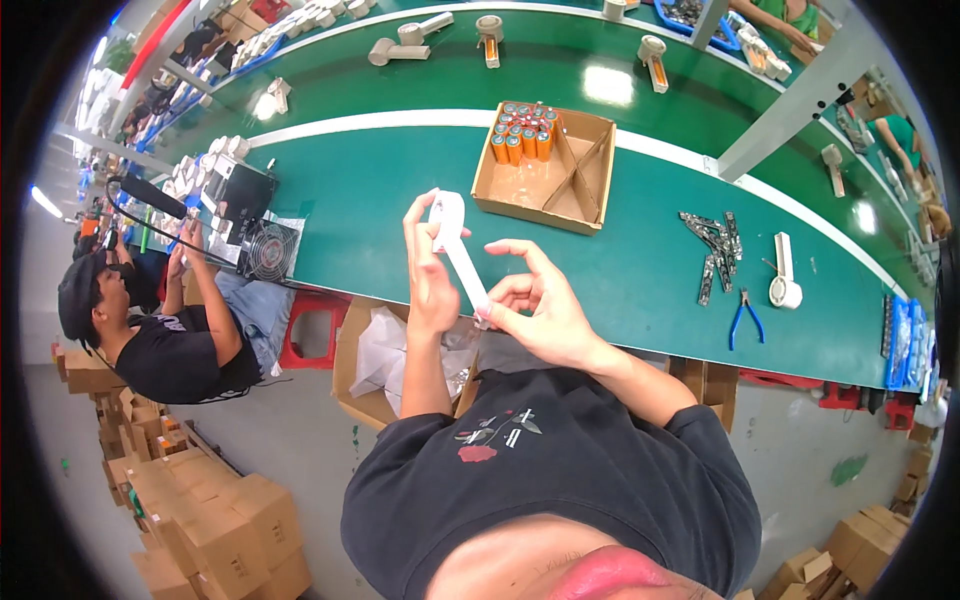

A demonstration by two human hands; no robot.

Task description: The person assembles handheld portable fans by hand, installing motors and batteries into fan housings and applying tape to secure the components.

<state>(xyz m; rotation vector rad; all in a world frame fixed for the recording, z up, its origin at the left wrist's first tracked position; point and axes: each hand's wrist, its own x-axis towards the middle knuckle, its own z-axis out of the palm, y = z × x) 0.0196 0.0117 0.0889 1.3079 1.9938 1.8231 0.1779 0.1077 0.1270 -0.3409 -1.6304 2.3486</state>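
Observation:
Above the near edge of the green table, I hold a white handheld-fan casing point(462, 262), tilted, with its round head up and left and its straight handle running down to the right. My left hand point(430, 280) is closed around the round head, fingers behind it. My right hand point(540, 308) pinches the lower end of the handle between thumb and fingers, its index finger raised and bent. Beyond my hands stands a cardboard box point(590, 212) with orange battery cells point(521, 140) grouped in its far left part. The casing's inner side cannot be made out.
Right of me lie dark circuit boards point(716, 250), another white fan casing point(785, 275) and blue-handled pliers point(745, 322). A conveyor point(560, 75) behind carries several fan casings. Left, a co-worker point(170, 330) sits by a black device with a fan point(268, 250). A carton point(365, 365) stands below the table edge.

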